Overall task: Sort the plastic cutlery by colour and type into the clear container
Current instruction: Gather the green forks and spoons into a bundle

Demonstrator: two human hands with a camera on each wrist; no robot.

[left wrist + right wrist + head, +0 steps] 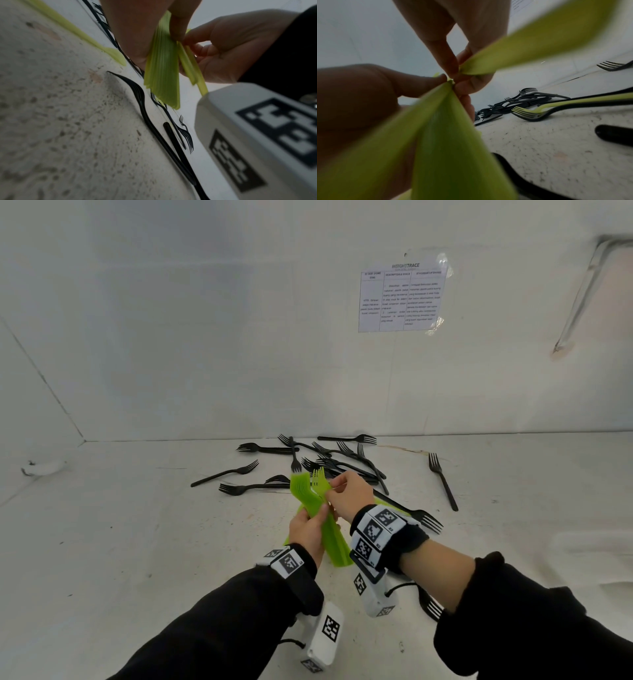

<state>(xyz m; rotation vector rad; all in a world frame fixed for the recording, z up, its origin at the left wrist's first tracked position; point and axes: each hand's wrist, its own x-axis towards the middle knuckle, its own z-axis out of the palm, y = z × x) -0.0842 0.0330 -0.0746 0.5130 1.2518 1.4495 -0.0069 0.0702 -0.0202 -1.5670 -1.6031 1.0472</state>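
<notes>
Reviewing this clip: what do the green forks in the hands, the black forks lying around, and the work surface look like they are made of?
Green forks: thin plastic, slightly translucent with a smooth sheen; light glows through the stacked handles in the left wrist view.
Black forks: opaque plastic, smooth semi-gloss, thin moulded tines.
Work surface: hard, matte, off-white with dark specks; probably painted board or laminate, cannot tell which.
</notes>
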